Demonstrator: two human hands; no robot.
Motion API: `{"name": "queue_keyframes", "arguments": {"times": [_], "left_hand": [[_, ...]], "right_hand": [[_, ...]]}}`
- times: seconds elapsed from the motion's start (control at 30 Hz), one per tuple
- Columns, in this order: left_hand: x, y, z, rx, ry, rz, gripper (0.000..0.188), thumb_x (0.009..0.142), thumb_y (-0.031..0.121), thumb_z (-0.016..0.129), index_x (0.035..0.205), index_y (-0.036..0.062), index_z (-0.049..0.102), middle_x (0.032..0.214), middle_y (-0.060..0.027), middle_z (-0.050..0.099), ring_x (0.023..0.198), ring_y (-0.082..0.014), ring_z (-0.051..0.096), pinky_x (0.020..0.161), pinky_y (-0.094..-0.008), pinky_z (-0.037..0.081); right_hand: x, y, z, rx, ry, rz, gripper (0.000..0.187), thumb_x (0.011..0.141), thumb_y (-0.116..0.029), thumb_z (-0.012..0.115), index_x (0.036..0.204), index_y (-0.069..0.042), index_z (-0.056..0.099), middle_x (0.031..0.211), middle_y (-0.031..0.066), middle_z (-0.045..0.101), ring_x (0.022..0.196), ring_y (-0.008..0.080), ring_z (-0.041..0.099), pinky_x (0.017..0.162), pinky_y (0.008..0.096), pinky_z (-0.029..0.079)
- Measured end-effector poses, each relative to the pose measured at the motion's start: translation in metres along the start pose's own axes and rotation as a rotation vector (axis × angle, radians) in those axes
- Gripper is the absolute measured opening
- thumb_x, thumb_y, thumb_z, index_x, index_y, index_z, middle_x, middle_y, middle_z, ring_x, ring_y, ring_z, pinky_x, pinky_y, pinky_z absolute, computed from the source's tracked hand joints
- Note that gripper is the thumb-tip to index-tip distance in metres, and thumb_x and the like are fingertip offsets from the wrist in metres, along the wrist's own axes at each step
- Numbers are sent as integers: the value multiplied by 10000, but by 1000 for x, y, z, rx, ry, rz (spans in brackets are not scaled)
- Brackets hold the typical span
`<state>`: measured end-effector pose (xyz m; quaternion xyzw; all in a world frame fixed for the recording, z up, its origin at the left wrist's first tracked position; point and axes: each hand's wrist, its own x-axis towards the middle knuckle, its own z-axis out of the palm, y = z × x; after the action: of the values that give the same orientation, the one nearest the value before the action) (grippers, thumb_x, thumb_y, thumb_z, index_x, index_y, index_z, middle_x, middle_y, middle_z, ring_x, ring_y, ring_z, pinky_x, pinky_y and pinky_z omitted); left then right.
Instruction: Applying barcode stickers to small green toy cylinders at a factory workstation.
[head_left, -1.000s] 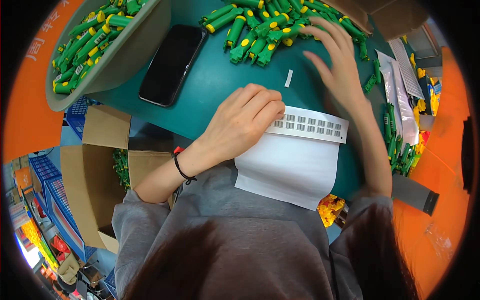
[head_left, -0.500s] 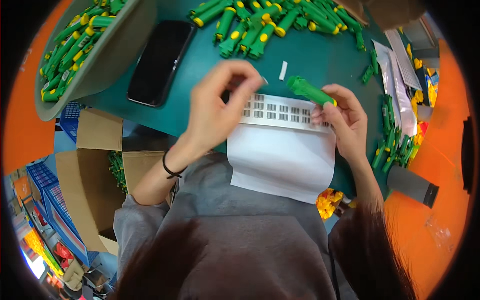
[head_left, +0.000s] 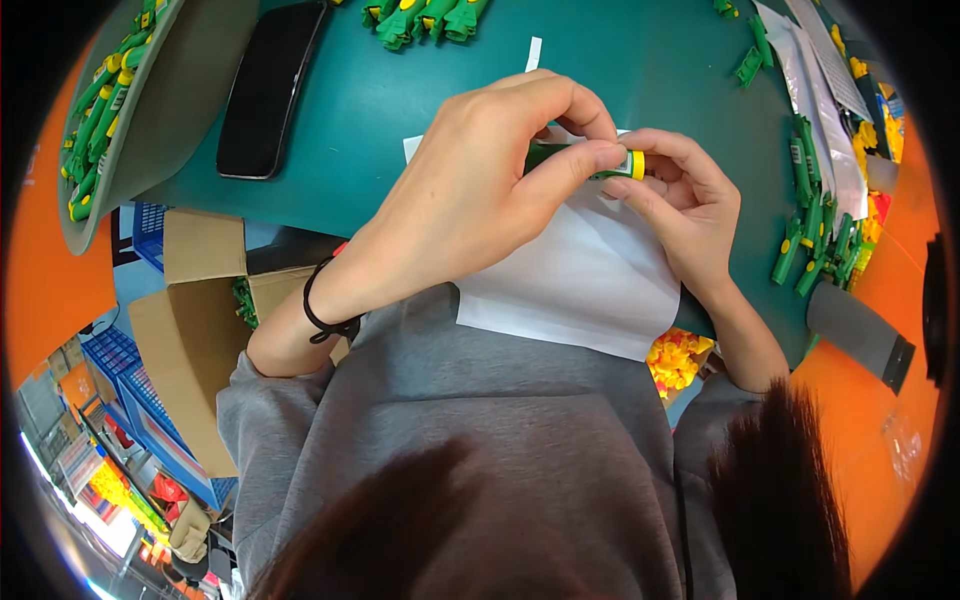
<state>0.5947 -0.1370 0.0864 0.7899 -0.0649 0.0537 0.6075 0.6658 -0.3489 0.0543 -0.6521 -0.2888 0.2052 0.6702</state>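
Above the sheet, my right hand grips a small green plastic tube by its yellow-capped end. My left hand reaches over from the other side, thumb and fingers closed on the same tube. At the left thumb tip a small white label lies against the tube near the yellow cap. The left hand covers most of the tube's other end. Under both hands a white backing sheet droops over the table edge; its upper part, with the stickers, is mostly hidden.
A black phone lies left, beside a grey tub of green tubes. More tubes are at the back, others at the right. A white strip lies behind my hands. A cardboard box stands lower left.
My left hand has moved right and onto the tube, bringing the small label against it. The tube has turned so its yellow cap points right. The view has shifted.
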Motion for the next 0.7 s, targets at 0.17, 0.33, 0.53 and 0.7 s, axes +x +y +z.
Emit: {"name": "queue_keyframes", "arguments": {"times": [0.17, 0.33, 0.53, 0.7], "left_hand": [[1, 0, 1, 26, -16, -1, 91, 944, 51, 682, 982, -31, 675, 1036, -87, 686, 948, -155, 651, 876, -302, 531], [2, 0, 1, 122, -22, 31, 93, 941, 42, 683, 988, -37, 677, 1022, -84, 690, 936, -152, 654, 866, -296, 535], [4, 0, 3, 144, -9, 40, 97, 934, 39, 692, 994, -35, 679, 997, -72, 698, 919, -144, 656, 864, -290, 537], [5, -2, 4, 149, -6, 34, 116, 920, 49, 716, 993, -32, 679, 988, -68, 698, 916, -139, 657, 860, -288, 538]], "right_hand": [[-1, -2, 1, 17, 18, 24, 391, 849, 130, 724, 1222, 79, 619, 1174, 149, 657, 1064, 213, 663, 926, 333, 595], [-1, -2, 2, -9, 24, 13, 387, 855, 125, 722, 1226, 84, 617, 1180, 150, 658, 1070, 213, 661, 934, 336, 594], [-1, 1, 1, 29, 29, -49, 347, 861, 111, 732, 1197, 71, 657, 1191, 120, 646, 1058, 174, 657, 949, 311, 607], [-2, -2, -1, -52, 13, -7, 377, 862, 116, 722, 1225, 76, 629, 1191, 142, 655, 1079, 206, 659, 947, 330, 590]]}}
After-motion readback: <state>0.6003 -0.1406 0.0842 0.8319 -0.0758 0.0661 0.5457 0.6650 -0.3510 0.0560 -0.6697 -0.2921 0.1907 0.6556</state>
